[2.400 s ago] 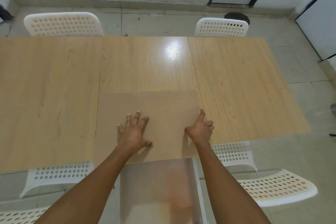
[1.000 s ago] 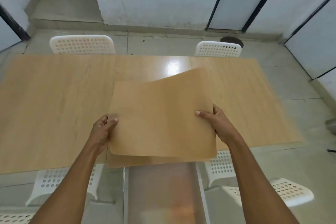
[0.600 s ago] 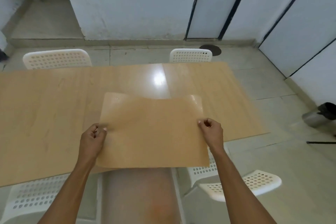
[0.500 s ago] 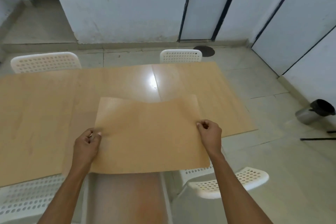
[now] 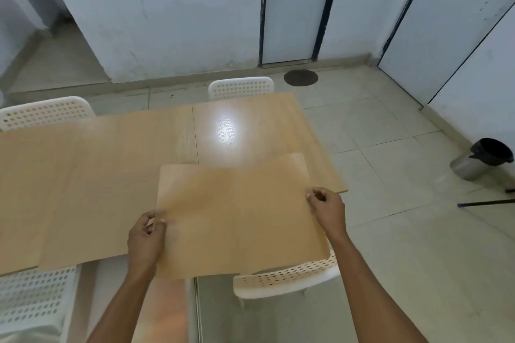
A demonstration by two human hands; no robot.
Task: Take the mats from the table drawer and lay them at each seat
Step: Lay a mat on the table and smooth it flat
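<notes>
Left hand [image 5: 146, 237] and right hand [image 5: 326, 207] each pinch a side edge of the mat [image 5: 237, 217]; held level and taut, it should land square before the near chair [image 5: 287, 277].

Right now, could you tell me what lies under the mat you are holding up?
Under the mat, gripped by the left hand and right hand, lie the table corner and a white chair. What it covers cannot be seen.
</notes>
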